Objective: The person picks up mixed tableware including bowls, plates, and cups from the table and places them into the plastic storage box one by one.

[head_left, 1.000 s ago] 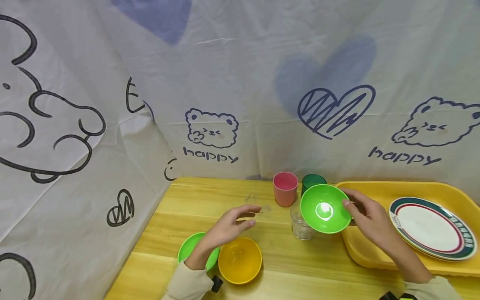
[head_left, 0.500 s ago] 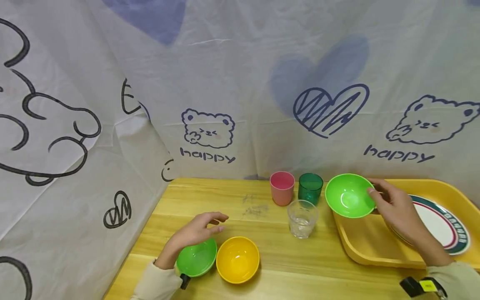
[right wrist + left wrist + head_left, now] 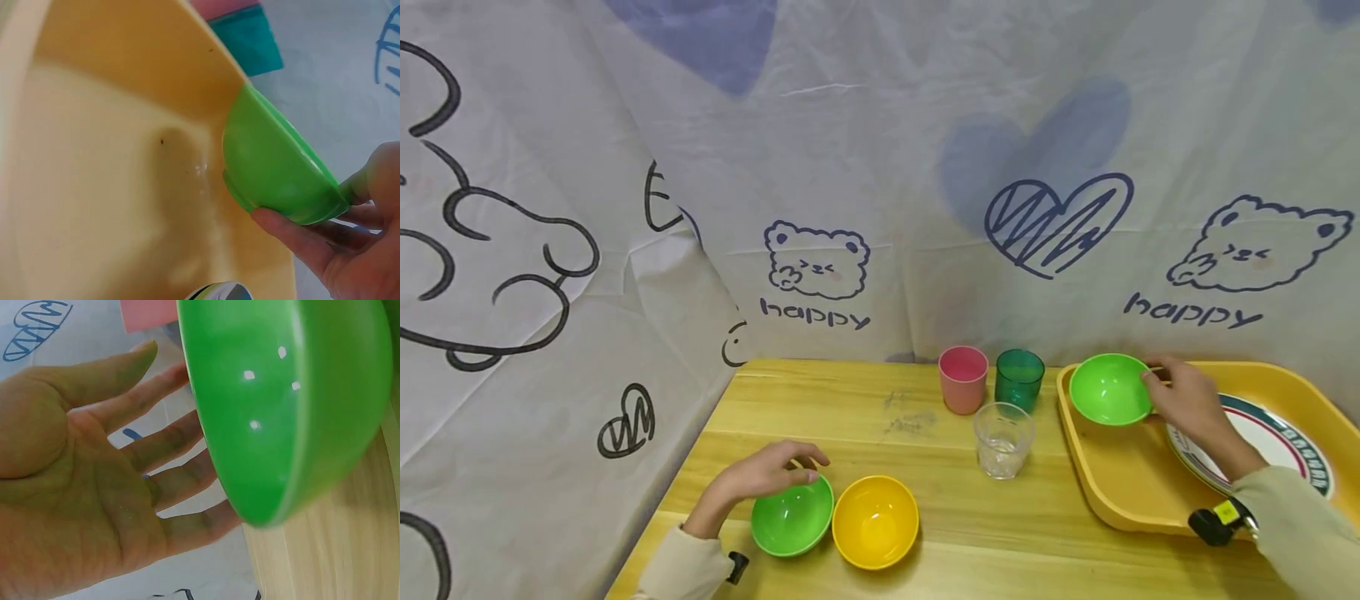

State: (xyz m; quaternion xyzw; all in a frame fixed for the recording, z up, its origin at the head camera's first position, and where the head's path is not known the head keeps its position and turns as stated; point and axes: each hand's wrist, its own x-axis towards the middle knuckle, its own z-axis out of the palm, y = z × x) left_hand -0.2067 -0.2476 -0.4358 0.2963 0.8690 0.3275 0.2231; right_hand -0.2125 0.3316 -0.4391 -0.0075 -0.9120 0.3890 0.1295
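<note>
My right hand grips a light green bowl by its right edge, over the far left corner of the yellow tray. In the right wrist view the bowl is tilted, with the thumb at its rim and fingers under its side. My left hand, fingers loosely spread and holding nothing, hovers at the far edge of a second green bowl. That bowl looms large beside the fingers in the left wrist view. Close to its right sits a yellow bowl.
A white plate with a green and red rim lies in the tray, partly behind the right forearm. Left of the tray stand a pink cup, a dark green cup and a clear cup. A printed cloth hangs behind the table.
My right hand has carried the green bowl rightward, from in front of the cups to over the tray corner. My left hand has drawn back leftward to the other green bowl.
</note>
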